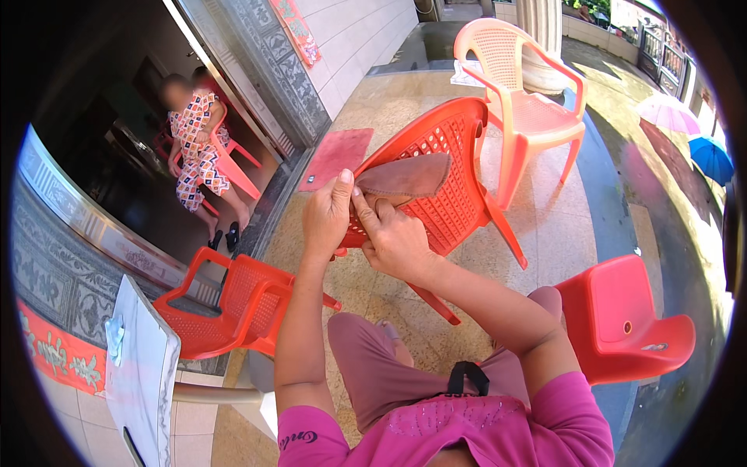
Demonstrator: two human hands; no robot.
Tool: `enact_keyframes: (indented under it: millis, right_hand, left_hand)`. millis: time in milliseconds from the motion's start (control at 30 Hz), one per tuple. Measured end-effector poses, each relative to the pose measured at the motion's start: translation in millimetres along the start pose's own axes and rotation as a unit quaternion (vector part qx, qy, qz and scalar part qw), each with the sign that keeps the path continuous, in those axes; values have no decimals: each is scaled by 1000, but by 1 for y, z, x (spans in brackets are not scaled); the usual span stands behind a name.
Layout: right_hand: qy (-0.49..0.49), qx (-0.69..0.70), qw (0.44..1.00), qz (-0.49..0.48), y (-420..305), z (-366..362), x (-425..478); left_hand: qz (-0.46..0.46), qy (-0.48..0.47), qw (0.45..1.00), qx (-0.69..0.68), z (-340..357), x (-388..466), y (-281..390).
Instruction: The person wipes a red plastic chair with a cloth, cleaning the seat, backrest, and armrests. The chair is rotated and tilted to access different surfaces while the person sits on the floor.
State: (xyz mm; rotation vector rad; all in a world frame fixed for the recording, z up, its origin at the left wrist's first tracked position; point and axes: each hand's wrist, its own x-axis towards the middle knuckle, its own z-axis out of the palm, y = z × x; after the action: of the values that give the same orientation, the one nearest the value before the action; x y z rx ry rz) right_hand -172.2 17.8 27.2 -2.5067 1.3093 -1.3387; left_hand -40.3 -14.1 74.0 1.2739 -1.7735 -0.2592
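Held up before me is a brown piece of fabric or leather (408, 175) with a rounded far end and a stitched-looking edge. My left hand (328, 213) pinches its near end, the thumb pointing up. My right hand (397, 239) grips the lower side, its index finger stretched towards the left thumb. Part of the piece is covered by my fingers. Behind it stands a red plastic chair (452, 216) with a perforated surface, tilted in this view. Whether the hands touch that chair cannot be told.
A pale pink armchair (540, 102) stands beyond, a red armchair (251, 298) to the left. To the right is a red moulded seat (624, 315). A white-topped table (143, 373) is at lower left. Someone sits (198, 128) inside the doorway. A red mat (338, 157) lies outside.
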Motion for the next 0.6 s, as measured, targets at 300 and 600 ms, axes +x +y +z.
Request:
enact_keyframes:
  millis: [300, 600]
  right_hand:
    - [-159, -81, 984, -5, 48, 65, -63]
    - [-230, 65, 967, 88, 97, 48, -128]
  left_hand:
    - [20, 88, 991, 94, -18, 5, -32]
    - [22, 109, 992, 64, -25, 14, -61]
